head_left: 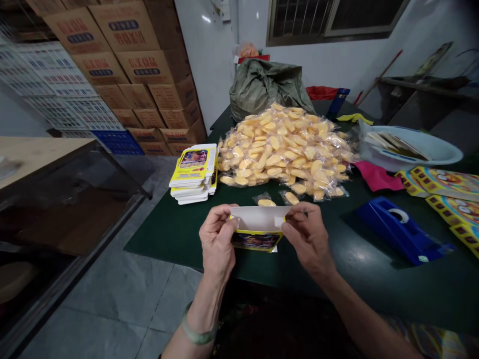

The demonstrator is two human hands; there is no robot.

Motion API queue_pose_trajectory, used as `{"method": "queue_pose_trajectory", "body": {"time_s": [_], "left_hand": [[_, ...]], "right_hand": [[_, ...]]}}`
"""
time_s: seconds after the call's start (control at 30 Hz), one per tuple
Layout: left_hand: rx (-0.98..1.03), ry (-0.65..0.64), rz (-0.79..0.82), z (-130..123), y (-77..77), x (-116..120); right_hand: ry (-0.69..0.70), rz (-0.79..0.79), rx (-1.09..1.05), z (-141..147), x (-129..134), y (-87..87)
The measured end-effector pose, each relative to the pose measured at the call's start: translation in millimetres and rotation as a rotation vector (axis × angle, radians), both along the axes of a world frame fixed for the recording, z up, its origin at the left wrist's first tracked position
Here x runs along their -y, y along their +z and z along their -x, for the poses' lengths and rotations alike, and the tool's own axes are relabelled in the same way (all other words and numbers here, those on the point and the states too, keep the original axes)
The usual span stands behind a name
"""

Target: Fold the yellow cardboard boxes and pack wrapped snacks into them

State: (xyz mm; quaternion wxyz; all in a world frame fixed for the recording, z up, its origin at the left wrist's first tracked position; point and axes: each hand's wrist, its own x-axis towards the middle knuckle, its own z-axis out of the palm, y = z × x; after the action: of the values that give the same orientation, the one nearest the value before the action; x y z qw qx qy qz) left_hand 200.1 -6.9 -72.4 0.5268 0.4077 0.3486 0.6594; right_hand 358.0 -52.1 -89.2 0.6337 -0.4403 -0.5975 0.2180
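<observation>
Being pinched at both ends, a yellow printed paper box (257, 229) is held over a green table (168, 244) (its white inner side faces up) by the left hand (217, 234) and the right hand (305, 234), each closed on it between fingers and thumb. Just beyond the box, two loose wrapped yellow pieces (266, 199) are lying, and a large heap of wrapped pieces (280, 147) is piled farther ahead of it. A stack of flat boxes (194, 172) is placed ahead and to the left of the box, while a blue tape dispenser (396, 229) is set to its right, with a plastic basin (411, 147) farther back.
</observation>
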Motion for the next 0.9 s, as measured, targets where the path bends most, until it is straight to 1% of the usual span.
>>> {"method": "queue_pose_trajectory", "body": {"time_s": [0.07, 0.1, 0.13, 0.2, 0.27, 0.33, 0.4, 0.43, 0.5, 0.57, 0.63, 0.7, 0.77, 0.83, 0.9], "left_hand": [[0.005, -0.021, -0.021, -1.1, 1.4, -0.4], [0.007, -0.04, -0.037, -1.7, 1.9, -0.7], [0.007, -0.055, -0.054, -2.2, 2.2, -1.1], [0.011, -0.067, -0.099, -3.3, 1.4, -1.6], [0.034, -0.057, -0.145, -4.1, -1.3, -1.4], [0.073, -0.048, -0.174, -4.4, -5.1, -0.4], [0.099, -0.057, -0.192, -3.7, -9.4, 1.2], [0.106, -0.07, -0.205, -2.9, -11.4, 1.9], [0.091, -0.105, -0.242, -0.2, -14.9, 2.9], [0.023, -0.138, -0.287, 4.2, -16.4, 2.9], [-0.104, -0.167, -0.316, 10.2, -15.3, 2.0], [-0.249, -0.206, -0.347, 16.9, -11.5, 0.6], [-0.387, -0.228, -0.411, 22.8, -6.7, -0.5], [-0.481, -0.218, -0.492, 26.6, -2.9, -1.1], [-0.5, -0.198, -0.533, 28.2, -0.9, -1.6]], "right_hand": [[0.118, 0.07, 0.016, -4.7, -2.8, 4.1], [0.165, 0.077, 0.065, -8.1, -4.5, 4.9], [0.188, 0.05, 0.118, -11.6, -6.2, 4.9], [0.178, -0.066, 0.212, -17.5, -8.3, 2.5], [0.128, -0.2, 0.31, -21.2, -7.8, -1.0], [0.098, -0.275, 0.431, -23.1, -4.8, -3.1], [0.11, -0.286, 0.518, -23.9, -0.7, -3.1], [0.127, -0.274, 0.529, -23.9, 1.3, -2.5], [0.135, -0.235, 0.487, -23.0, 4.0, -1.0], [0.095, -0.205, 0.417, -20.3, 5.2, 0.3], [0.04, -0.197, 0.392, -16.4, 5.2, 1.5], [0.003, -0.198, 0.419, -12.3, 4.7, 2.6], [-0.041, -0.205, 0.454, -8.6, 4.1, 3.1], [-0.088, -0.222, 0.473, -5.7, 4.1, 2.8], [-0.115, -0.246, 0.48, -3.2, 5.2, 3.0]]}}
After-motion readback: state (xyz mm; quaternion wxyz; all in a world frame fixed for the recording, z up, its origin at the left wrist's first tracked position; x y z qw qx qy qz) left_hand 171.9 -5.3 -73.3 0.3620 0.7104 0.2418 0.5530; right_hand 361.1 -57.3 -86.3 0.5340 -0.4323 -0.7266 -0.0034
